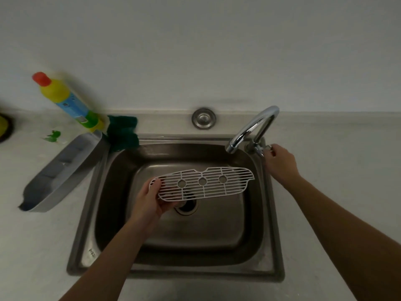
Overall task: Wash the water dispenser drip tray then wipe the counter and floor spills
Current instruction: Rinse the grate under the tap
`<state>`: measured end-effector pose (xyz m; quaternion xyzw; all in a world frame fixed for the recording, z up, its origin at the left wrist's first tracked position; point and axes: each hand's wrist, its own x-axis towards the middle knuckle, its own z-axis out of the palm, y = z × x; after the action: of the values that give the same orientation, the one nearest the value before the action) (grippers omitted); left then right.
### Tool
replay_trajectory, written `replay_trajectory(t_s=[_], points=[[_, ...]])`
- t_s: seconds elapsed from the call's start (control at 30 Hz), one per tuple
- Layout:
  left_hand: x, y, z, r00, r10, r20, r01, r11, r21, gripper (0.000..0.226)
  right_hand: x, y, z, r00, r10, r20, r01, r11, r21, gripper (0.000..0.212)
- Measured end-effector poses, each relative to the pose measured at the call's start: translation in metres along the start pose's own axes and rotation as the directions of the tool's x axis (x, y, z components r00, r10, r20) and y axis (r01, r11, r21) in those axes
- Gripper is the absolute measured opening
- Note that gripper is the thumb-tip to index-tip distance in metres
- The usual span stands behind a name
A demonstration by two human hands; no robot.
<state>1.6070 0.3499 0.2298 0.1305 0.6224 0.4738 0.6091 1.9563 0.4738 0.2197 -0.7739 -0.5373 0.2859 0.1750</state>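
Observation:
My left hand (149, 199) holds the left end of a white drip tray grille (213, 183), a flat slotted grid with three round holes, level above the steel sink basin (217, 235). My right hand (280, 162) grips the tap handle (263, 148) at the base of the curved chrome tap (251, 129), whose spout points into the sink. No water shows at the spout. The grey drip tray base (63, 172) lies on the counter to the left, one end leaning on the sink rim.
A yellow dish soap bottle (65, 98) with a red cap stands by the wall at the left. A green scouring pad (123, 133) sits on the sink's back left corner. A round steel cap (204, 118) sits behind the basin. A green-printed scrap (53, 136) lies on the pale counter (338, 170).

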Motion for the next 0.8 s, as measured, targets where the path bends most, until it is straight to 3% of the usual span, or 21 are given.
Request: replay_trajectory(t_s=[0.13, 0.3, 0.4, 0.5, 0.6, 0.7, 0.8], points=[[0.016, 0.007, 0.009, 1.0, 0.012, -0.001, -0.012, 0.998, 0.057, 0.024, -0.012, 0.009, 0.011, 0.98, -0.152, -0.129, 0.141, 0.986, -0.087, 0.025], [0.028, 0.013, 0.014, 1.0, -0.003, 0.018, 0.001, 0.997, 0.081, 0.027, -0.024, 0.01, 0.021, 0.969, -0.237, -0.068, 0.227, 0.965, -0.131, 0.018], [0.029, 0.013, 0.013, 1.0, -0.014, 0.018, 0.012, 0.997, 0.072, 0.029, -0.032, 0.006, 0.017, 0.988, -0.147, -0.049, 0.147, 0.989, -0.023, 0.024], [0.029, 0.013, 0.01, 1.0, -0.008, 0.023, 0.007, 0.998, 0.056, 0.027, -0.05, -0.004, 0.015, 0.996, 0.01, -0.087, 0.011, 0.97, 0.243, 0.017], [0.028, 0.015, 0.007, 0.999, -0.001, 0.045, 0.0, 0.999, 0.04, 0.027, -0.077, -0.015, 0.021, 0.984, 0.16, 0.076, -0.177, 0.864, 0.471, 0.019], [0.026, 0.017, 0.001, 0.997, 0.011, 0.074, -0.012, 1.0, 0.017, 0.027, -0.096, -0.025, 0.03, 0.954, 0.146, 0.261, -0.27, 0.797, 0.54, 0.026], [0.022, 0.018, -0.012, 0.997, 0.005, 0.077, -0.009, 0.999, 0.054, 0.027, -0.103, -0.031, 0.034, 0.953, 0.112, 0.283, -0.264, 0.765, 0.588, 0.021]])
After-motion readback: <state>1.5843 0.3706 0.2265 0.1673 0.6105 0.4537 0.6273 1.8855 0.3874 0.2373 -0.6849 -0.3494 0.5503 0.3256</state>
